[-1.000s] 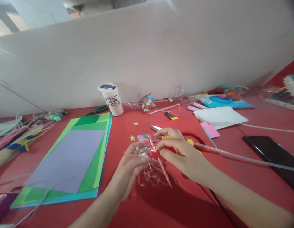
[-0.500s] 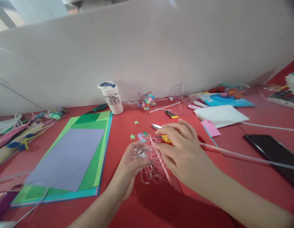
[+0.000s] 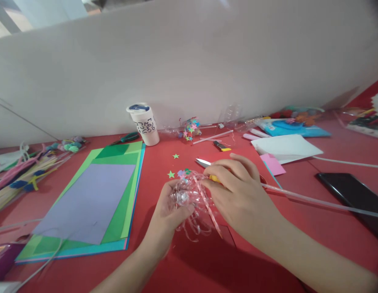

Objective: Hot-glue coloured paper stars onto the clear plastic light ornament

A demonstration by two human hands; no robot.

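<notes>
A tangled bunch of clear and pink curly ribbon (image 3: 193,203) sits between my hands over the red table. My left hand (image 3: 167,217) is closed round its left side, fingers curled into the strands. My right hand (image 3: 238,195) pinches the ribbon from the right with thumb and fingertips. Scissors (image 3: 204,163) with yellow and red handles lie on the table under my right hand, only the blade tip showing clearly. A few small paper stars (image 3: 170,174) lie just beyond the ribbon.
A stack of green, blue and purple paper sheets (image 3: 94,199) lies left. A white cup (image 3: 143,124) stands by the white partition. Pipe cleaners (image 3: 20,175) lie far left; a black phone (image 3: 350,193), white paper (image 3: 283,146) and a clear tube (image 3: 314,200) lie right.
My right hand has moved left and closed in over the ribbon, covering the scissors' handles. My left hand has shifted slightly toward me with the bunch.
</notes>
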